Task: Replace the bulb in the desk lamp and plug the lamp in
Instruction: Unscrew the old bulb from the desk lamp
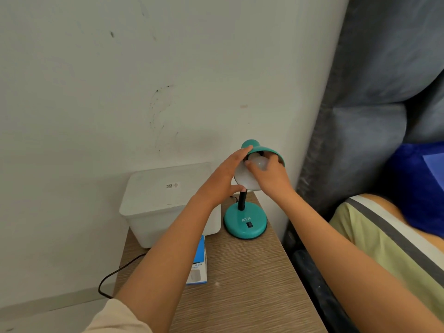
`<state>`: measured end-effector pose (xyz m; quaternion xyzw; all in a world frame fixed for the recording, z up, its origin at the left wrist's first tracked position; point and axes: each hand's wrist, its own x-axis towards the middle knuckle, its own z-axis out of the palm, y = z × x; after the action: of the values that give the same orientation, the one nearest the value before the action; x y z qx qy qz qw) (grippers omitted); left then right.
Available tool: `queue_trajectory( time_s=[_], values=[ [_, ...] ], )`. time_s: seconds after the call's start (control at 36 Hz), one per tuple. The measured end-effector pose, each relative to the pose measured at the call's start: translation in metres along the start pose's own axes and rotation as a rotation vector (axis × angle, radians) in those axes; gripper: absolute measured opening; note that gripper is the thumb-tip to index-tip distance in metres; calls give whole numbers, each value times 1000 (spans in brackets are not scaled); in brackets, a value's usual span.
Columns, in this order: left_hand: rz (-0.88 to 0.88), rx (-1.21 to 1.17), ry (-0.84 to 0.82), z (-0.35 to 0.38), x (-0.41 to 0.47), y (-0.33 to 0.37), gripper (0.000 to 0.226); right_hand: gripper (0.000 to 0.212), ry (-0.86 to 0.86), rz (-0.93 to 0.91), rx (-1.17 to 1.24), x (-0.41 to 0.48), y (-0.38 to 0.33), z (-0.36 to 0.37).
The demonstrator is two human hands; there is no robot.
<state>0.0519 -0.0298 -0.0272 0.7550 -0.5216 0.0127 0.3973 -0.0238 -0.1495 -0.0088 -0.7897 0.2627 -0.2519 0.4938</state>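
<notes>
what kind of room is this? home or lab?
Probably a home bedroom: a small wooden bedside table against a scuffed white wall, a padded grey headboard beside it, and bedding with a blue pillow at right.

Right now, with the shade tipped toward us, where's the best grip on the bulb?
Grip the bulb's rounded glass dome with fingertips, reaching through the shade's open mouth on the camera side. The teal shade walls off every other side; the left hand steadies its rim.
</notes>
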Motion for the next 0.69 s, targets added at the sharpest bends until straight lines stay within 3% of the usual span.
queue_trajectory(
  time_s=[0.11,0.22,0.33,0.42,0.47,0.58,0.69],
  values=[
    [0,6,9,1,0,-1,97,67,-108,190,221,1,-5,-4],
    [-4,-9,10,2,-1,-1,97,66,12,107,111,-2,-7,0],
    [0,5,20,0,-1,-3,96,63,-59,206,195,0,-8,-1],
    [7,8,17,1,-1,-3,96,57,-13,59,40,0,-7,-4],
    [-2,4,19,1,0,-3,95,61,8,5,61,-4,-4,-3],
    [-2,10,25,1,-1,-2,94,56,-188,220,457,-5,-1,-6],
    [-9,-8,22,3,-3,-3,95,68,-2,38,100,-5,-1,-2]
  ],
)
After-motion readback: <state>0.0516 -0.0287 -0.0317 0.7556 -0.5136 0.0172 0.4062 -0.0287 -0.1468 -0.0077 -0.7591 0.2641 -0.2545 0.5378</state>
